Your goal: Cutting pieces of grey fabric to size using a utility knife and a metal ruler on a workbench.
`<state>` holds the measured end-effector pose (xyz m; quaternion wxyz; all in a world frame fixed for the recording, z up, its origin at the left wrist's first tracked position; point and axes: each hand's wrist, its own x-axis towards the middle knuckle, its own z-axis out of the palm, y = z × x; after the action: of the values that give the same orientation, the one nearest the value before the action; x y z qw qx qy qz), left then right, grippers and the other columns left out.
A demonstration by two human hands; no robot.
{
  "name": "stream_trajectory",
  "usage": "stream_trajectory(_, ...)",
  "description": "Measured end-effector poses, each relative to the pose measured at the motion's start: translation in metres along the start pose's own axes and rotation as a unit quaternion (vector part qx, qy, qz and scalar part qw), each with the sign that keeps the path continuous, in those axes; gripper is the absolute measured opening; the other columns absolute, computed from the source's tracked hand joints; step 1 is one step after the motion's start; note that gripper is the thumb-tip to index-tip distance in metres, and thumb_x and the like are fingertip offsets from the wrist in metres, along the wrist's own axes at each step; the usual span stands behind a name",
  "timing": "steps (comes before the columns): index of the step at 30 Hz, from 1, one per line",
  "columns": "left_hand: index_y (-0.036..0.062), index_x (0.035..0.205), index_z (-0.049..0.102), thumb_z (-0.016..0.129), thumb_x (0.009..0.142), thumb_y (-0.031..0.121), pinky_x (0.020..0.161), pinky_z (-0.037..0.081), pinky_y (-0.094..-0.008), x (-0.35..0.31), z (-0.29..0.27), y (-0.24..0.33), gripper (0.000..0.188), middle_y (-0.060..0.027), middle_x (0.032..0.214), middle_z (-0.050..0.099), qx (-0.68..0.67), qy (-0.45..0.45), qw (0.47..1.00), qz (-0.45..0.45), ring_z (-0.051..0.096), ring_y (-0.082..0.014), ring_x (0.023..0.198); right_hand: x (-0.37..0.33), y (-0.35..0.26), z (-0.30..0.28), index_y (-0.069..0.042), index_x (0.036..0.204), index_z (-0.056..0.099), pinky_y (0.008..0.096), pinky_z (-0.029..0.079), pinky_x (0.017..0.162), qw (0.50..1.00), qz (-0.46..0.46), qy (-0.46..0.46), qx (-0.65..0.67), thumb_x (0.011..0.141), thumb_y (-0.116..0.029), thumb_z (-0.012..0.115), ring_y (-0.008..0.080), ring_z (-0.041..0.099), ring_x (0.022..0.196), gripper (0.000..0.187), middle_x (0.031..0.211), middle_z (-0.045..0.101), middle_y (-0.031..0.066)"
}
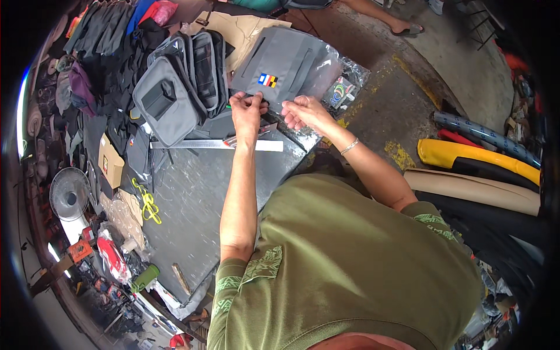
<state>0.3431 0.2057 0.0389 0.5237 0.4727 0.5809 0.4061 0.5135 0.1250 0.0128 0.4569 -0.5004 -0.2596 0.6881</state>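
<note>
A flat grey fabric panel (286, 61) is lying at the far edge of the dark worktable (192, 204). Its near edge is pinched by the closed left hand (247, 111). The right hand (303, 111) is half open, with fingertips touching the same edge beside clear plastic wrap (326, 70).

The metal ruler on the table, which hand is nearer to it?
Left. The left hand hovers just above the metal ruler, gripping the grey bag's edge; the right hand sits further right.
</note>
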Motion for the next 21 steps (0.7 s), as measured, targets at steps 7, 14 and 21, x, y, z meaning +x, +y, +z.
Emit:
stream_trajectory(7, -0.0010, 0.110, 0.054, 0.079, 0.093, 0.023, 0.055, 0.054, -0.0250, 0.006, -0.016, 0.006, 0.038, -0.0062, 0.085, 0.066, -0.028, -0.014, 0.998, -0.049, 0.063, -0.0119, 0.066, -0.007, -0.006, -0.019, -0.001, 0.086, 0.071, 0.0247, 0.054, 0.052, 0.983, 0.004, -0.059, -0.176, 0.098, -0.027, 0.063, 0.0111, 0.067, 0.059, 0.029, 0.071, 0.070, 0.0050)
stream_trajectory(14, 0.0084, 0.101, 0.061, 0.069, 0.095, 0.009, 0.066, 0.054, -0.0244, -0.048, -0.030, -0.009, 0.010, -0.0046, 0.091, 0.071, -0.067, -0.137, 0.984, -0.096, 0.070, -0.0143, 0.078, -0.023, -0.009, -0.083, -0.003, 0.090, 0.072, 0.0233, 0.053, 0.053, 0.984, 0.021, 0.074, -0.159, 0.096, -0.030, 0.068, 0.0093, 0.065, 0.060, 0.028, 0.074, 0.069, 0.0027)
stream_trajectory(21, 0.0040, 0.104, 0.072, 0.077, 0.094, 0.019, 0.067, 0.051, -0.0226, -0.087, -0.004, -0.034, 0.019, -0.0007, 0.090, 0.073, 0.037, -0.226, 0.962, -0.148, 0.067, -0.0076, 0.077, -0.033, -0.020, -0.111, -0.004, 0.090, 0.071, 0.0221, 0.054, 0.057, 0.976, -0.008, 0.164, -0.144, 0.098, -0.033, 0.067, 0.0079, 0.064, 0.064, 0.031, 0.077, 0.068, 0.0015)
